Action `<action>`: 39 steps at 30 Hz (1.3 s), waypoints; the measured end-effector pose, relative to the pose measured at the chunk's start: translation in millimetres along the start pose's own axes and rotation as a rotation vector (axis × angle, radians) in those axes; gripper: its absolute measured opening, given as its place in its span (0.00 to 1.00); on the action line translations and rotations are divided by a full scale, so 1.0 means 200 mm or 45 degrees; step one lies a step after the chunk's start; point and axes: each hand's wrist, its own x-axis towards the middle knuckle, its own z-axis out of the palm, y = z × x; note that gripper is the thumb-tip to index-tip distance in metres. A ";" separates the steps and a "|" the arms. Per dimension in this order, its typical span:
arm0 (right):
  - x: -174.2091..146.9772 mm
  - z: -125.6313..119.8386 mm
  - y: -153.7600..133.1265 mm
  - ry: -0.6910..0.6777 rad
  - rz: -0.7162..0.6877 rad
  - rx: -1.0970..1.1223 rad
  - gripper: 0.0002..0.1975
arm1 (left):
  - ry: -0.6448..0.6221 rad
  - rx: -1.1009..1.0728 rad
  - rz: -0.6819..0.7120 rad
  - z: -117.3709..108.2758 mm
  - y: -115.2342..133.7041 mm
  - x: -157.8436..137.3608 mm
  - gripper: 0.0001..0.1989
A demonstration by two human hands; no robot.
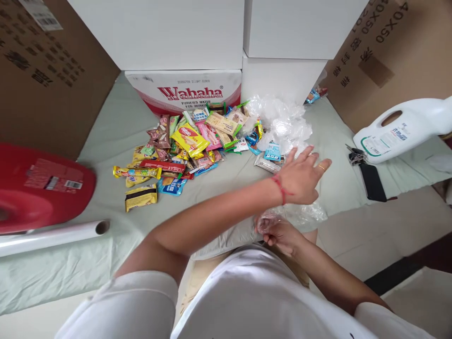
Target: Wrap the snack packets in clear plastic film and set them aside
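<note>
My left hand (302, 177), a red string at its wrist, reaches across to the right with its fingers spread and palm down. Its fingertips are close to the heap of clear plastic bags (282, 123); whether they touch is hard to tell. Near my lap, my right hand (280, 234) is closed on a clear plastic bag (310, 213), which stretches out under my left wrist. Beside the heap lie a blue snack packet (272, 151) and a silvery wrapped bar (267, 163). Further left spreads a pile of wrapped snacks (190, 140) in many colours.
Behind the snacks stands a Wahaha carton (183, 89) with white boxes (169, 33) above. Brown cardboard (42, 94) flanks the left side. A red jug (42, 188) and film roll (56, 235) lie left; a white bottle (399, 132), keys (356, 156) and black phone (373, 182) lie right.
</note>
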 end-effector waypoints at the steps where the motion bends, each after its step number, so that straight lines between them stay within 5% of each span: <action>1: -0.01 0.00 0.00 -0.010 0.008 -0.010 0.20 | -0.156 0.044 -0.016 0.05 -0.05 0.06 0.41; 4: -0.03 -0.02 0.00 -0.062 0.028 -0.050 0.19 | -0.561 0.088 -0.242 0.15 -0.21 0.11 0.40; 7: -0.06 -0.06 0.00 -0.098 0.037 -0.074 0.19 | -0.571 -0.170 -0.394 0.13 -0.31 0.02 0.21; 12: -0.08 -0.13 0.02 -0.155 0.060 -0.105 0.24 | -0.271 -0.409 -0.590 -0.12 -0.35 -0.28 0.05; 14: -0.09 -0.16 0.02 -0.179 0.058 -0.097 0.25 | -0.079 -0.492 -0.747 -0.23 -0.34 -0.46 0.10; 18: -0.11 -0.27 -0.03 -0.193 0.018 -0.250 0.24 | 0.587 -1.015 -1.295 -0.35 -0.28 -0.83 0.19; 20: -0.11 -0.31 -0.11 -0.081 -0.185 -0.521 0.22 | 0.812 -1.071 -1.407 -0.35 -0.23 -0.97 0.22; 23: -0.06 -0.28 -0.25 0.229 -0.736 -0.934 0.17 | 1.015 -1.056 -1.396 -0.30 -0.16 -1.05 0.22; 26: 0.04 -0.11 -0.33 0.152 -1.000 -1.149 0.15 | 1.062 -1.073 -1.274 -0.26 -0.10 -1.04 0.22; 31: 0.26 0.15 -0.29 -0.277 -0.787 -0.922 0.14 | 1.113 -1.105 -1.158 -0.28 -0.04 -1.08 0.26; 36: 0.34 0.17 -0.29 -0.380 -0.423 -0.494 0.20 | 1.167 -1.209 -1.219 -0.36 -0.02 -1.32 0.23; 39: 0.37 0.16 -0.28 -0.352 -0.359 -0.457 0.22 | 1.218 -1.234 -1.278 -0.36 -0.02 -1.47 0.21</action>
